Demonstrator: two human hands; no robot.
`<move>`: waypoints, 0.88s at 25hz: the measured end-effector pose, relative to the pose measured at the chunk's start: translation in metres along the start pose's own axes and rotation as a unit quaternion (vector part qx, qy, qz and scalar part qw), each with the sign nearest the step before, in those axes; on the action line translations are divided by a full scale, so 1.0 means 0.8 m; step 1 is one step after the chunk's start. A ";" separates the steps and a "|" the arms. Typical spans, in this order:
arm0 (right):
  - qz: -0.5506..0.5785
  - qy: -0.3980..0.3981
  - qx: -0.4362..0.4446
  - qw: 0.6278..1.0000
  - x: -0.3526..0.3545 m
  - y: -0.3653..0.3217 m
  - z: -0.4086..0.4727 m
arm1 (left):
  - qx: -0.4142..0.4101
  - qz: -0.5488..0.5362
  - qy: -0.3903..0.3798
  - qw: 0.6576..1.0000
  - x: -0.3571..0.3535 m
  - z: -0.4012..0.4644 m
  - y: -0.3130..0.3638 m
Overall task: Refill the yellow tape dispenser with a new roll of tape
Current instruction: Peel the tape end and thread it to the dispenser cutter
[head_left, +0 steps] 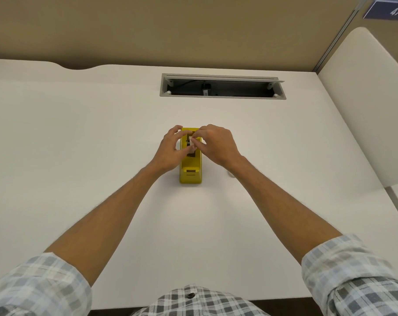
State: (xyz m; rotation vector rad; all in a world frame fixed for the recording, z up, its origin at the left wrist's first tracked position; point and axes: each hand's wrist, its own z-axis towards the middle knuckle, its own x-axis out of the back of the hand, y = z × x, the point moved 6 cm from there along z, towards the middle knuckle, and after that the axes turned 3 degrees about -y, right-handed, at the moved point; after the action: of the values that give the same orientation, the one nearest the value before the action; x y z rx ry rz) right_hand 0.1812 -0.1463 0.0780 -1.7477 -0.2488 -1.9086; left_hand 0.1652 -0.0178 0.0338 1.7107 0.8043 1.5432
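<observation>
One yellow dispenser (190, 166) stood on the white desk (79, 144), near its middle and straight ahead of the person, its long axis running away from the camera. Its body was a solid mustard yellow block with rounded corners; the near end sloped down to a small ribbed slot, and the far part opened into a dark well on top. Inside that well sat something small and pale, too hidden by fingers to tell whether it was a roll, a core or a strip of tape. Two hands met over the well. The left hand (170, 149) came in from the left side, its fingers curled around the dispenser's far left edge and its thumb reaching toward the opening; it touched the body, though whether it truly gripped it could not be told. The right hand (216, 144) came from the right, its fingertips drawn together in a pinch on the pale piece at the top of the well. Both forearms were bare, with two plaid sleeves rolled up near the elbows. One faint, small, pale object (230, 174) lay on the desk just right of the dispenser, below the right wrist; its nature was unclear. One grey cable hatch (223, 86) stood open in the desk farther back, well apart from the dispenser.
</observation>
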 end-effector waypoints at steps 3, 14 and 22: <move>-0.007 0.001 0.002 1.000 0.001 -0.001 0.001 | 0.002 0.011 -0.008 1.000 0.000 -0.002 -0.003; -0.004 -0.019 -0.003 1.000 0.002 -0.002 0.006 | 0.009 -0.002 -0.007 1.000 0.003 -0.001 -0.003; -0.024 -0.023 0.002 0.999 0.003 -0.004 0.010 | 0.022 -0.017 -0.008 1.000 0.008 -0.002 -0.002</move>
State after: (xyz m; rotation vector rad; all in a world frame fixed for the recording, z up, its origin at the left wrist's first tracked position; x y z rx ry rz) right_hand 0.1864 -0.1404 0.0818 -1.7992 -0.3135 -1.9013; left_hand 0.1640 -0.0117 0.0359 1.7305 0.8607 1.4964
